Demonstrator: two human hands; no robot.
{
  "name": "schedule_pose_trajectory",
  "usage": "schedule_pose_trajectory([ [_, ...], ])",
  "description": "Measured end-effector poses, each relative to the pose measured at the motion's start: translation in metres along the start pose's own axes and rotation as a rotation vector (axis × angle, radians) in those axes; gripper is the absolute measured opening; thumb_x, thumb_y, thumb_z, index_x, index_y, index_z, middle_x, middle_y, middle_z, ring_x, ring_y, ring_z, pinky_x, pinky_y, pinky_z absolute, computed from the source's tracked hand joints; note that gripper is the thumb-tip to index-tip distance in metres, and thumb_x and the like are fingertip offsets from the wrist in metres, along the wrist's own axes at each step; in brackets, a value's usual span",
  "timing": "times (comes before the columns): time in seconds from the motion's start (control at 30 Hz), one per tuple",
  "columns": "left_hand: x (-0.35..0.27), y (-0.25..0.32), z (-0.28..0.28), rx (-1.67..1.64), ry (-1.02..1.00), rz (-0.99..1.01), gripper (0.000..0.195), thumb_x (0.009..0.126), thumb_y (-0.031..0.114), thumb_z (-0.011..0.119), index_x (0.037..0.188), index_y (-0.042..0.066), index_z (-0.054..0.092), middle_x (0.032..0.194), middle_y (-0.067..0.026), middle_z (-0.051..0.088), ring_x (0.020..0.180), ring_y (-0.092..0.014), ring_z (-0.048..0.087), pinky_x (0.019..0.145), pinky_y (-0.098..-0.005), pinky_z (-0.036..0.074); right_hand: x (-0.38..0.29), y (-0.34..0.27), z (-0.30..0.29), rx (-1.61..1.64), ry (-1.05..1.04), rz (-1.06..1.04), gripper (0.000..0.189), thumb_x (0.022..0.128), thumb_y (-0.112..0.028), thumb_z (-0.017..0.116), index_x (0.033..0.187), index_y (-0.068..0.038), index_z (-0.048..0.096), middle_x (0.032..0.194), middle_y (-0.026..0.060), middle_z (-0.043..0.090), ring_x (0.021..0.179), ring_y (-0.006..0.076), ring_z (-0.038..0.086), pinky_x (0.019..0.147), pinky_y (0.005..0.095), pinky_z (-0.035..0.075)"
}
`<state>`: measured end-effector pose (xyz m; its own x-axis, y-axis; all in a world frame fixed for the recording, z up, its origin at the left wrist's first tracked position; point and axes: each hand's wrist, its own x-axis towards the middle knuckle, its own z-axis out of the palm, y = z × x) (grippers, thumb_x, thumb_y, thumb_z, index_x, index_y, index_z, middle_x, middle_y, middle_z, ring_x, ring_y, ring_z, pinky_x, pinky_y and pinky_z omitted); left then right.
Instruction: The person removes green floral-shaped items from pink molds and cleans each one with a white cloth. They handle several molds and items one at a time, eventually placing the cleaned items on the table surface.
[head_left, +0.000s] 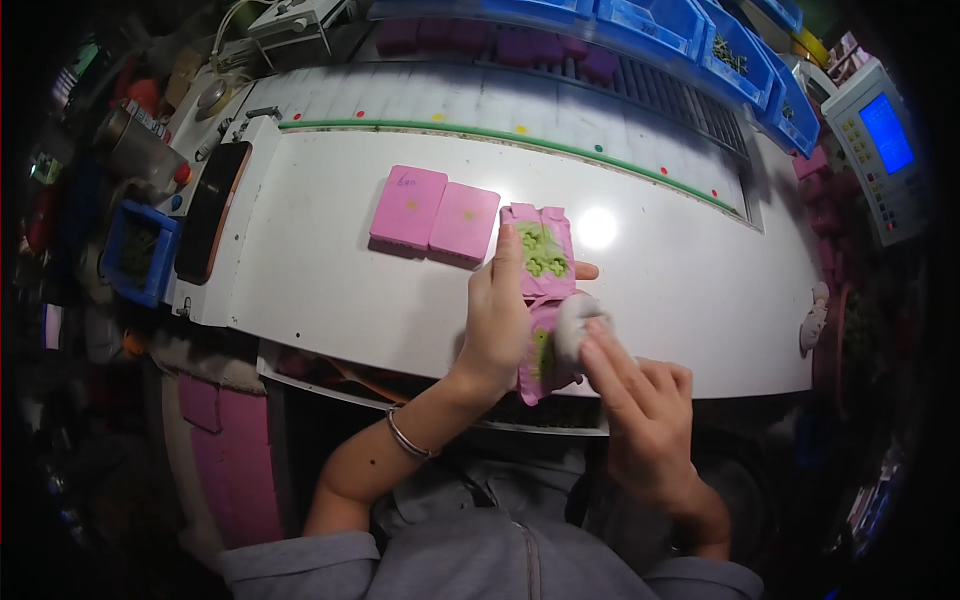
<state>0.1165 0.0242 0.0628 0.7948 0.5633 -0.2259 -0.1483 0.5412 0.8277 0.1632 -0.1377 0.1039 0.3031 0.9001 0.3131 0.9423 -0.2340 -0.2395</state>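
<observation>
My left hand (499, 315) holds an opened pink rubber mould (551, 283) above the bench, thumb along its left edge and a fingertip showing past the right. Its upper half has a light green centre with flower-shaped cavities. The lower half (536, 371) hangs toward me, joined by a narrow strip, its green patch partly covered. In the fingers of my right hand (649, 420) is a soft white pad or powder pouch (577, 326), against the lower half's right side. Two closed pink mould blocks (409, 206) lie side by side on the bench beyond my left hand; one bears handwriting.
Below me is the white bench top (337, 262), with a green strip (450, 129) along its back. A phone (214, 214) and a blue bin (139, 255) are at left. Blue bins (652, 26) overhang the back. A control unit with a lit screen (885, 135) stands right.
</observation>
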Motion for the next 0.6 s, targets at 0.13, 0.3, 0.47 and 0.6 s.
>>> schedule_pose_trajectory([
  [0.13, -0.002, 0.002, 0.009, 0.044, 0.048, 0.032, 0.065, 0.097, 0.047, 0.016, 0.091, -0.004, 0.056, 0.082, -0.0141, 0.062, 0.066, -0.017, 0.061, 0.063, -0.0297, 0.053, -0.003, -0.009, 0.001, -0.062, -0.104, -0.078, 0.061, 0.065, 0.003, 0.053, 0.124, -0.013, 0.055, 0.126, -0.0005, 0.055, 0.076, 0.0164, 0.05, 0.073, 0.0282, 0.033],
  [0.3, -0.002, -0.004, 0.0, -0.196, 0.064, -0.09, 0.066, 0.095, 0.054, 0.02, 0.088, -0.002, 0.055, 0.067, -0.0086, 0.056, 0.058, -0.018, 0.056, 0.061, -0.0321, 0.052, -0.018, 0.016, -0.006, -0.164, -0.049, 0.154, 0.056, 0.07, 0.001, 0.056, 0.125, -0.008, 0.052, 0.131, 0.0092, 0.051, 0.097, 0.026, 0.051, 0.087, 0.038, 0.033],
  [0.47, -0.01, -0.013, 0.007, -0.319, -0.14, -0.166, 0.059, 0.095, 0.052, 0.022, 0.11, 0.001, 0.048, 0.093, -0.0118, 0.056, 0.086, -0.021, 0.058, 0.075, -0.0405, 0.053, -0.016, 0.011, 0.017, 0.16, 0.217, -0.047, 0.038, 0.072, -0.004, 0.064, 0.11, -0.005, 0.062, 0.106, 0.0151, 0.057, 0.091, 0.0245, 0.056, 0.074, 0.0324, 0.046],
  [0.6, -0.013, -0.017, 0.002, -0.408, -0.375, -0.196, 0.052, 0.097, 0.038, 0.031, 0.113, -0.009, 0.046, 0.102, -0.0173, 0.058, 0.094, -0.023, 0.06, 0.082, -0.0365, 0.051, -0.006, 0.014, 0.004, 0.31, 0.406, -0.097, 0.036, 0.064, 0.008, 0.069, 0.098, -0.003, 0.063, 0.085, 0.0093, 0.057, 0.069, 0.0212, 0.058, 0.057, 0.0278, 0.048],
])
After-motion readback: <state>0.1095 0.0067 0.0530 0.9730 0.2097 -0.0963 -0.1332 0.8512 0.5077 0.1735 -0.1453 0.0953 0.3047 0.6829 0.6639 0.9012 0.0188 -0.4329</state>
